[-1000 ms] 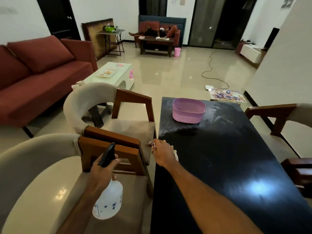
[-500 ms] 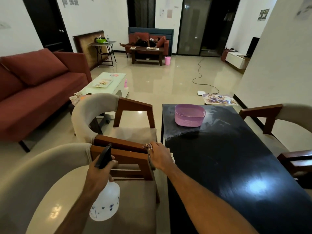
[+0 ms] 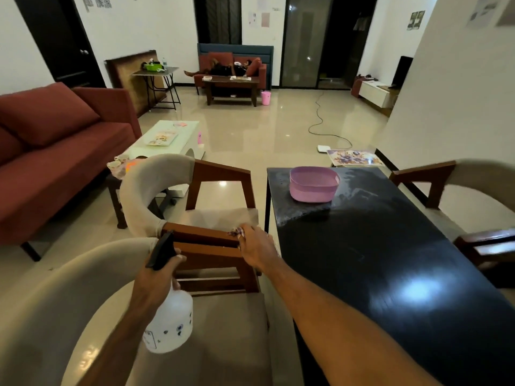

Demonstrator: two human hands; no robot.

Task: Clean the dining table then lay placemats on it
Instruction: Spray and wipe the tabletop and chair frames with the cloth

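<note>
The black dining table fills the right half, glossy with a wet smear near its far end. A pink plastic basket stands on its far left corner. My left hand grips a white spray bottle by its black trigger head, over the near chair's seat. My right hand holds a small patterned cloth, bunched in the fingers, against the wooden arm of a chair just left of the table's edge. Floral placemats lie beyond the table's far end.
Two beige chairs with wooden frames stand along the table's left side, and two more on its right. A red sofa and white coffee table sit to the left. A cable trails over the tiled floor.
My right hand with the cloth has slid left off the table's edge onto the chair's wooden arm. The view has tilted up. My left hand keeps the bottle in place.
</note>
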